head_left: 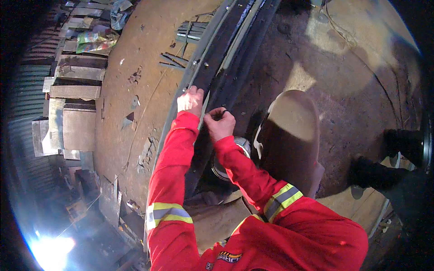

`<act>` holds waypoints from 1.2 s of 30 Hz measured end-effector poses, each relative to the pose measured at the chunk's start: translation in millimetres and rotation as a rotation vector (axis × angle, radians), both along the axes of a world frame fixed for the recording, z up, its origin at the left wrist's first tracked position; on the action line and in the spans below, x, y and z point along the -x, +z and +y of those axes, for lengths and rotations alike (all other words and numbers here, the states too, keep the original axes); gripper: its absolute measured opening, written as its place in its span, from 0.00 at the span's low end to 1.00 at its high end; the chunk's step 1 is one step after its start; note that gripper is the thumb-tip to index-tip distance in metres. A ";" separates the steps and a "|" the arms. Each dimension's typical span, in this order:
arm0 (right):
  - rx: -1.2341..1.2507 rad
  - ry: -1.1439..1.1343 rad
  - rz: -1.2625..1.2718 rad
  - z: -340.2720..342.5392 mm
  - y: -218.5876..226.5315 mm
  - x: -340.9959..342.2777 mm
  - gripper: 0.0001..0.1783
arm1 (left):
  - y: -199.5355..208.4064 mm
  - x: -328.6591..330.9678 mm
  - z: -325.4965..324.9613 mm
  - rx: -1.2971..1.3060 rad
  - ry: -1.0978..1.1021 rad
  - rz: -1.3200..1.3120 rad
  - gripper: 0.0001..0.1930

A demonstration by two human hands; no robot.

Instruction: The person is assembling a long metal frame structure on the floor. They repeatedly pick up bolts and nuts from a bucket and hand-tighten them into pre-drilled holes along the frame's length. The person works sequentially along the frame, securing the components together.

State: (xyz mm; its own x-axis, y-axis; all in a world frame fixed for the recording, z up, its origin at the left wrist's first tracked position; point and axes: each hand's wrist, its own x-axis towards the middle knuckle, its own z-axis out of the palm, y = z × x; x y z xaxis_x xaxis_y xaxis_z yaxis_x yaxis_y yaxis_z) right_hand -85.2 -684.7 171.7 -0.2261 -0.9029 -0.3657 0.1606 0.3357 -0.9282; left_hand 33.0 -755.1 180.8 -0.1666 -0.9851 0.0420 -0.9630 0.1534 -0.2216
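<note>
Where the hands work: on a long dark beam (228,38), which runs from between and under the forearms to well beyond both hands.
Left hand (191,100): fingers bent and drawn together, touching the beam near its left edge, at a small silvery bolt (184,89); whether they grip it I cannot tell.
Right hand (220,125): just beside the left and nearer the body, thumb and forefinger curled toward each other; whether something small is pinched there I cannot tell.
Pale strip (236,45): lengthwise along the beam, reaching down between the two hands.
Second bolt (206,64): on the beam, a little beyond the left hand.
Round metal tin (244,145): just below the right hand, partly covered by the right forearm; its bright rim shows, but its contents cannot be made out.
Green-and-red bag (96,41): well apart from the hands, beyond and to the left, lying crumpled over boards; whatever it may hold is hidden.
Clear bluish plastic (120,16): past that bag, farther from the hands, bunched up; whether it is a bag I cannot tell.
Dark strips (174,60): on the floor, left of the beam and beyond the left hand.
Boards (80,128): stacked far left of both hands.
</note>
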 end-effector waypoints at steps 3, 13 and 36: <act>-0.065 -0.196 -0.031 2.4 -22.8 0.1 0.08 | 16.5 -2.3 -2.0 0.005 -0.037 -0.117 0.03; 0.086 0.747 -0.456 5.7 122.7 131.9 0.08 | -0.5 -46.5 8.6 0.184 -0.244 0.040 0.16; 0.401 1.191 1.038 -69.7 -394.2 157.7 0.12 | 3.6 -25.4 18.4 0.200 0.205 0.625 0.19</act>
State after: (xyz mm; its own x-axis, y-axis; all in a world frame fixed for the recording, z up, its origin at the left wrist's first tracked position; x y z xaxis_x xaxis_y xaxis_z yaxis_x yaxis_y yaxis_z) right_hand -242.9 -754.5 -222.6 0.6444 -0.7317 -0.2221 -0.7132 -0.4705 -0.5196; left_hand 58.4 -736.6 184.3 0.1375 -0.9574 0.2539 -0.9244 -0.0320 0.3800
